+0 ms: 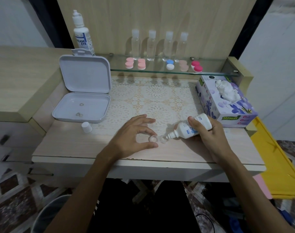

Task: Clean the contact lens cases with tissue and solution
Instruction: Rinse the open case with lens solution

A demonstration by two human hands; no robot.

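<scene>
- Contact lens case (pixel 157 139), clear, twin-well: is being kept on the bare desk (pixel 92 145) near the front edge, between the two hands. Its long axis is lying left to right, one well beside the other, both wells facing up, seemingly so that liquid can be received.
- Left hand (pixel 133 137): is being curled around the case's left well, thumb and forefinger closing on it in a light pinch, the remaining fingers fanned out; judged to be steadying the case against tipping.
- Right hand (pixel 209 133): is being wrapped firmly round the solution bottle (pixel 188 127). The bottle is being tilted, long axis running from far right down to near left, nozzle pointing at the right well, presumably for dispensing.
- Bottle cap (pixel 86 127): is being left standing at the left, clear of the work.
- Open white box (pixel 82 98): is being kept with its lid raised at left; small pale items are lying in the tray, too small to identify.
- Tissue box (pixel 227 101): is being kept within reach at right, a tissue protruding.
- Glass shelf (pixel 160 71), far: coloured lens cases (pixel 163 64) are being held in a row before four clear bottles (pixel 160 45), with a tall bottle (pixel 82 33) at far left.
</scene>
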